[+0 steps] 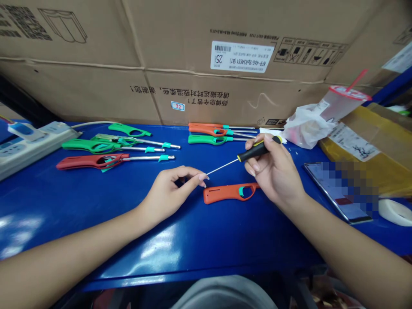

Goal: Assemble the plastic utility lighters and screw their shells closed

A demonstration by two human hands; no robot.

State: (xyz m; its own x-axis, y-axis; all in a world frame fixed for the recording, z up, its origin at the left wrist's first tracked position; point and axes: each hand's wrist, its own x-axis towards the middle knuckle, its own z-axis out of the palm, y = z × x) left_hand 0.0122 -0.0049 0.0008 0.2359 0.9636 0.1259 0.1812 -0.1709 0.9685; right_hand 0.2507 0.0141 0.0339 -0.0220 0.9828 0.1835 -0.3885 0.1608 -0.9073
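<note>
My right hand [273,171] grips a small screwdriver [257,150] with a black and yellow handle, its thin shaft pointing left. The same hand also holds one end of an orange lighter handle [225,193] lying on the blue table [96,206]. My left hand [170,189] pinches its fingertips together at the screwdriver's tip; whatever it holds there is too small to make out.
Green and red long-nosed lighters [112,150] lie at the left, more orange and green ones [212,133] at the back centre. Cardboard boxes [193,64] wall the back. A power strip [28,141] sits far left; a phone [341,189], tape roll [395,210], plastic bag [305,124] and cup [341,101] sit right.
</note>
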